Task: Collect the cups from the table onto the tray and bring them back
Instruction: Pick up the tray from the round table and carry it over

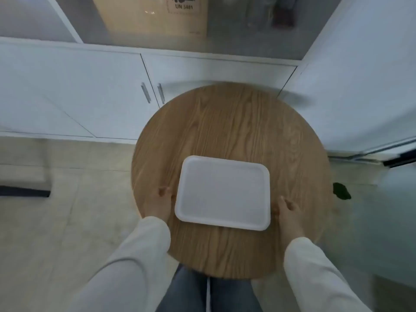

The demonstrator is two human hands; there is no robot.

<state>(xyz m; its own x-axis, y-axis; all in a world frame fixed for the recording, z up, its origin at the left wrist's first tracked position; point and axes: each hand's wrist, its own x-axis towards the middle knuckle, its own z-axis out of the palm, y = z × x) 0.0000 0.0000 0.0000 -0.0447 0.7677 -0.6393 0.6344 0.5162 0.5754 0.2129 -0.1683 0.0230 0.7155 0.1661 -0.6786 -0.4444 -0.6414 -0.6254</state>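
A white rectangular tray [222, 192] lies flat on a round wooden table [229, 122], near the table's front half, with nothing on it. My left hand [161, 203] rests at the tray's left edge, fingers curled against the rim. My right hand [288, 212] sits at the tray's right edge, fingers touching the rim. Whether either hand grips the tray or only touches it is unclear through the blur. No cups are in view.
White cabinet doors with metal handles [146, 92] stand behind the table. A white wall panel [360, 86] rises at the right. A dark green object [341, 191] lies on the floor at the right. My legs in jeans [202, 293] are under the table's near edge.
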